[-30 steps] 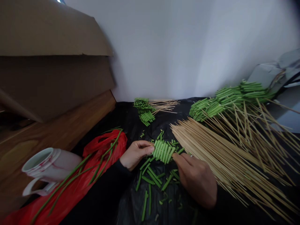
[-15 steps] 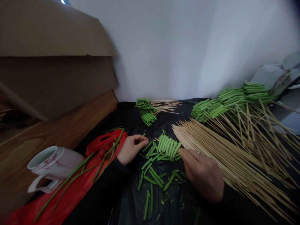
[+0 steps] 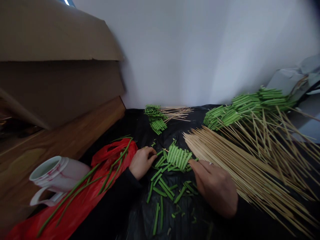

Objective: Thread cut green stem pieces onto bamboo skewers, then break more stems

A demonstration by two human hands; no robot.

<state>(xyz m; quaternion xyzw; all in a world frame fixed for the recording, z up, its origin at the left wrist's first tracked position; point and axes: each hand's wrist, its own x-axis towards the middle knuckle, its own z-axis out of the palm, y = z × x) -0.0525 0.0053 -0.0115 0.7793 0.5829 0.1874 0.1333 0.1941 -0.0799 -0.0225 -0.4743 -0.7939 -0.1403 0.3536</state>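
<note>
Accordingly, I logged cut green-bean pieces (image 3: 178, 159) lying parallel, long axes pointing away from the person; the left hand (image 3: 142, 163) was loosely curled and empty, just beside them; the right hand (image 3: 215, 188) had its fingers together, touching their edge.

Matt bamboo skewers (image 3: 240, 166); glossy black plastic sheet (image 3: 135, 216); glazed ceramic mug (image 3: 58, 175).

Head camera looks forward-down, close above left hand (image 3: 142, 163), right hand (image 3: 215, 188)
</note>
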